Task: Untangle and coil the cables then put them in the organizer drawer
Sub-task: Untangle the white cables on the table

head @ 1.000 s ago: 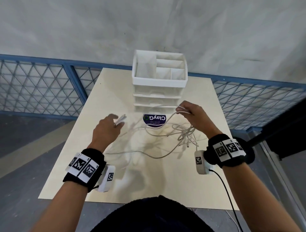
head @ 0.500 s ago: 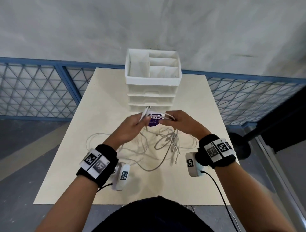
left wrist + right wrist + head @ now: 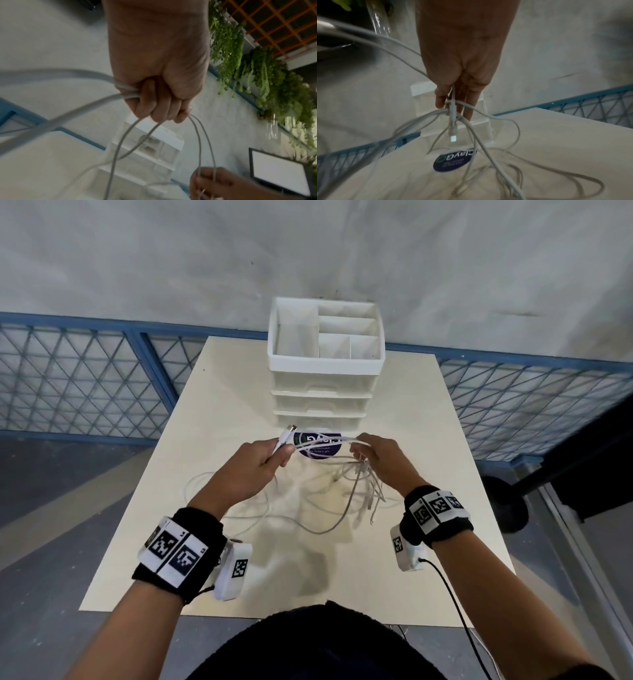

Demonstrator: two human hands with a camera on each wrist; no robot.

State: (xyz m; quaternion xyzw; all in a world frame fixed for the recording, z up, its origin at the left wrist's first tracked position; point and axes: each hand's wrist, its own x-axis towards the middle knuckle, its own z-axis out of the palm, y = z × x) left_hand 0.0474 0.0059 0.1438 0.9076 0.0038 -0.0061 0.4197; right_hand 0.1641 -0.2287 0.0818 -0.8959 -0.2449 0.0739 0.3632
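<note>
A tangle of white cables (image 3: 346,491) lies on the cream table (image 3: 428,440) in front of the white organizer (image 3: 325,385), whose three drawers are closed. My left hand (image 3: 260,463) grips one cable near its plug (image 3: 286,436), fingers curled round the strands (image 3: 130,92). My right hand (image 3: 380,457) pinches the cable bundle, which hangs from its fingers (image 3: 452,102) with a connector tip (image 3: 453,138) dangling. A short stretch of cable (image 3: 325,444) runs between both hands above the table.
A round purple sticker (image 3: 320,447) sits on the table just before the organizer. The organizer's open top tray (image 3: 342,337) has several empty compartments. A blue lattice railing (image 3: 85,378) runs behind the table; a concrete wall rises beyond it.
My left hand swept in from the left towards the right hand and lifted the plug end. Both hands now hold the cable close together above the sticker.
</note>
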